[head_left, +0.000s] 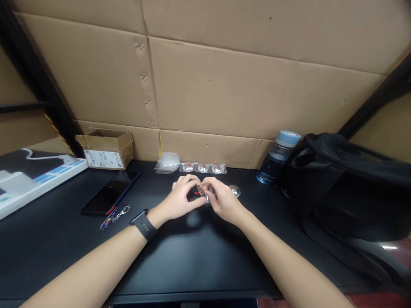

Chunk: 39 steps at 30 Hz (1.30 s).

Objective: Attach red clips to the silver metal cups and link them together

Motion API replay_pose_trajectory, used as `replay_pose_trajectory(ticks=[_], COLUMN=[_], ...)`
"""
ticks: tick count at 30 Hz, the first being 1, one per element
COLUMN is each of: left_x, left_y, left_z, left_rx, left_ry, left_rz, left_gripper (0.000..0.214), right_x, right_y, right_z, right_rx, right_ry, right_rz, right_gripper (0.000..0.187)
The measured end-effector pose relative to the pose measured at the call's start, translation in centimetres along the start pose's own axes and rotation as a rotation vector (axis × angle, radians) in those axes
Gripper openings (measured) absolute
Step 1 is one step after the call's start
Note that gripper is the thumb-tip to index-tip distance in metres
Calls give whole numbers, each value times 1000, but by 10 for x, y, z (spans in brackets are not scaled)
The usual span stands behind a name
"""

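Observation:
Both hands meet over the middle of the black table. My left hand (183,197), with a dark watch on its wrist, curls its fingers and thumb around the left side of a small shiny, see-through round piece (207,197). On the other side, my right hand (224,200) pinches the same piece, fingertips close to the left ones. Fingers hide most of its shape. Just past the right hand lies a silvery domed disc (235,191). Something small and red (197,193) shows between the hands; its kind is not plain.
Several silvery domes in plastic packets (203,168) line the back, beside a clear plastic bag (168,162). At left are a cardboard box (107,149), power strip (48,182), phone (111,193) and keychain (115,217). A bottle (276,158) and black bag (353,188) stand right.

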<state>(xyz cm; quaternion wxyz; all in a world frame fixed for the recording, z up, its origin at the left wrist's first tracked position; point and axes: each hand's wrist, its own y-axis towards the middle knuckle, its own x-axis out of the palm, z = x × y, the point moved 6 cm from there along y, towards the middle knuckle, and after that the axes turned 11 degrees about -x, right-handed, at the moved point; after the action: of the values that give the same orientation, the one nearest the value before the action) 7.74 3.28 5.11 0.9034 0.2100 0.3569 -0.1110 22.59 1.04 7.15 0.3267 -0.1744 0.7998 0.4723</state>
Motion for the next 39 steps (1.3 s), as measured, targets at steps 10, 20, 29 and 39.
replay_pose_trajectory(ticks=[10, 20, 29, 39], left_x=[0, -2, -7, -10], left_y=[0, -1, 0, 5], left_z=[0, 0, -1, -10], left_rx=[-3, 65, 27, -64], left_ry=[84, 178, 215, 201], left_rz=[18, 109, 143, 155], left_gripper=[35, 10, 12, 16], right_x=[-6, -2, -1, 2], right_y=[-1, 1, -7, -17], right_z=[4, -2, 23, 41], right_rx=[29, 8, 151, 246], right_ry=[-44, -74, -265, -294], right_rz=[-17, -82, -208, -229], right_gripper=[24, 26, 21, 47])
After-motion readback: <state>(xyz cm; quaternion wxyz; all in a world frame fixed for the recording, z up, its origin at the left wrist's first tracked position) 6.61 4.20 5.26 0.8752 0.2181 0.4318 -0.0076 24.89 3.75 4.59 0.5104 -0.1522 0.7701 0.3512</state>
